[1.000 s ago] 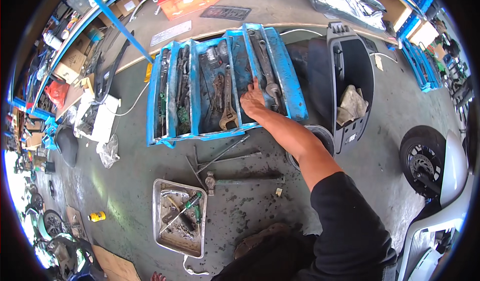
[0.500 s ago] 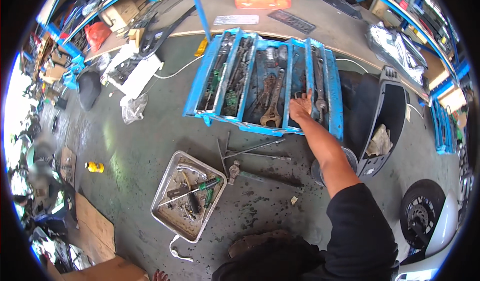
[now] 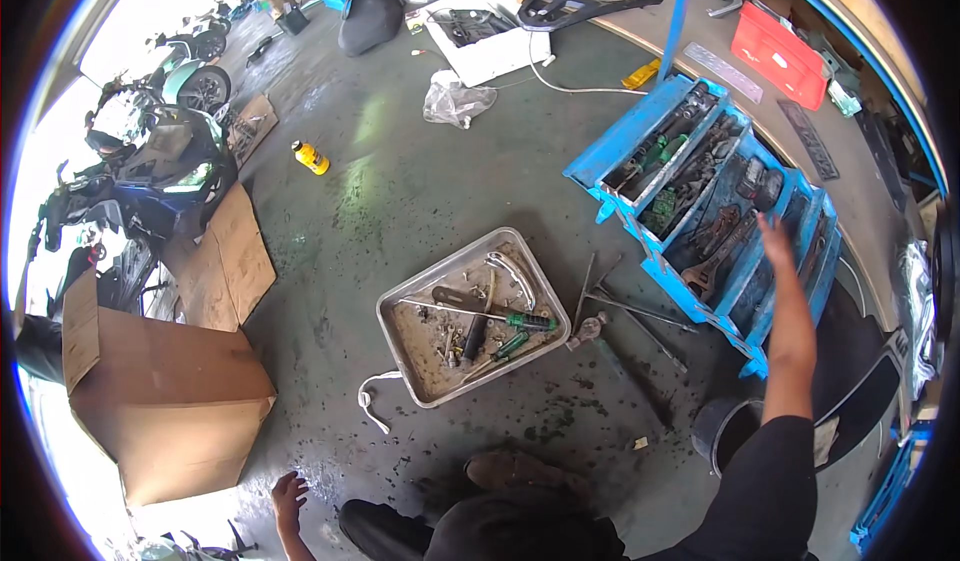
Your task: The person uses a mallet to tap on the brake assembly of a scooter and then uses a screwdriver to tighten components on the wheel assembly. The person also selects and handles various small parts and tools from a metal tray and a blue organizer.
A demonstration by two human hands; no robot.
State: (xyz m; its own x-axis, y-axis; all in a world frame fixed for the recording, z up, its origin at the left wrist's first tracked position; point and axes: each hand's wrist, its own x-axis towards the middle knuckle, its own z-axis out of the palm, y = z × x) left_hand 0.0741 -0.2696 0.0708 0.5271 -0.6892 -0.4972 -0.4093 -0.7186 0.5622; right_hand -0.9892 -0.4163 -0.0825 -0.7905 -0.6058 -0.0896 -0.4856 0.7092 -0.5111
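- Left hand (image 3: 289,497), lower left of the frame: fingers loosely apart, holding nothing.
- Right hand (image 3: 774,239), right of the frame: over the blue toolbox (image 3: 622,131); cannot tell whether it grips anything.
- Toolbox, upper right: compartments spread open, adjustable wrench (image 3: 701,277) inside.
- Metal tray (image 3: 428,343), centre: green-handled screwdriver (image 3: 532,321) inside; hammer (image 3: 587,333) just beside it, toward the right.

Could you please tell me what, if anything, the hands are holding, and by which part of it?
The left hand appears empty. The right hand is over the blue toolbox; whether it holds anything cannot be told.
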